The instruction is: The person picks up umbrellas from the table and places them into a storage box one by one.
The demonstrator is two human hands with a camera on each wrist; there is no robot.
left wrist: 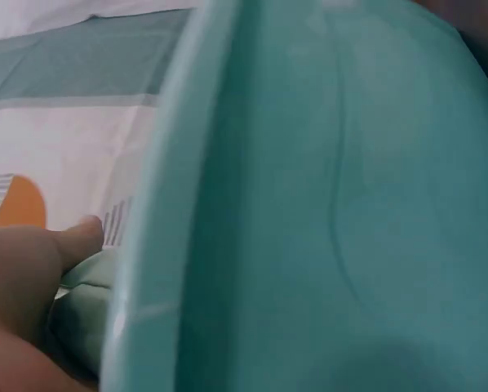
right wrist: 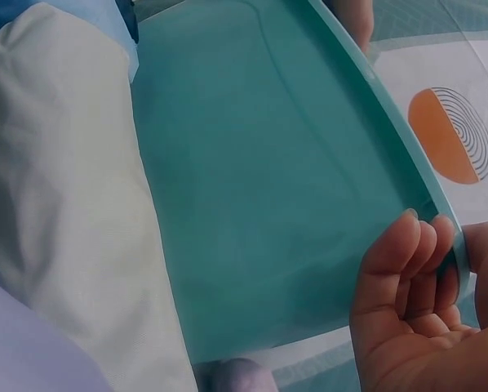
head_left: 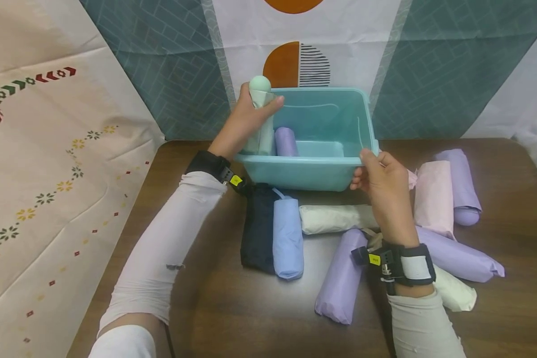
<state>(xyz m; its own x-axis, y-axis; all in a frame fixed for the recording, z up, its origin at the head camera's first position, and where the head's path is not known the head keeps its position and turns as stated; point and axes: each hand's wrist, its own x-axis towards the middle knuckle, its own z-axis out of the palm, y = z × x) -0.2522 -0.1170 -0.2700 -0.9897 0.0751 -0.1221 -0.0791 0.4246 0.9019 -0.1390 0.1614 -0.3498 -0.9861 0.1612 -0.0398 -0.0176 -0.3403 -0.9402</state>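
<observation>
My left hand (head_left: 249, 118) grips a pale green folded umbrella (head_left: 260, 83) with a round knob, upright at the left end of a teal plastic bin (head_left: 302, 174). Its lower part stands inside the bin. Beside it in the bin is a purple folded umbrella (head_left: 286, 142). At the bin's front right corner, my right hand (head_left: 387, 191) holds the rim between thumb and fingers. The right wrist view shows those curled fingers (right wrist: 401, 253) against the bin's outer wall (right wrist: 252, 180). In the left wrist view the bin wall hides most of the green umbrella (left wrist: 87, 314).
In front of the bin lie a black sleeve-like bundle (head_left: 257, 233), a blue folded umbrella (head_left: 288, 238), a cream one (head_left: 333, 219) and a purple one (head_left: 342, 278). More wrapped umbrellas, including a pink one (head_left: 434, 196), lie right of my right hand. A patterned cloth (head_left: 174, 59) hangs behind.
</observation>
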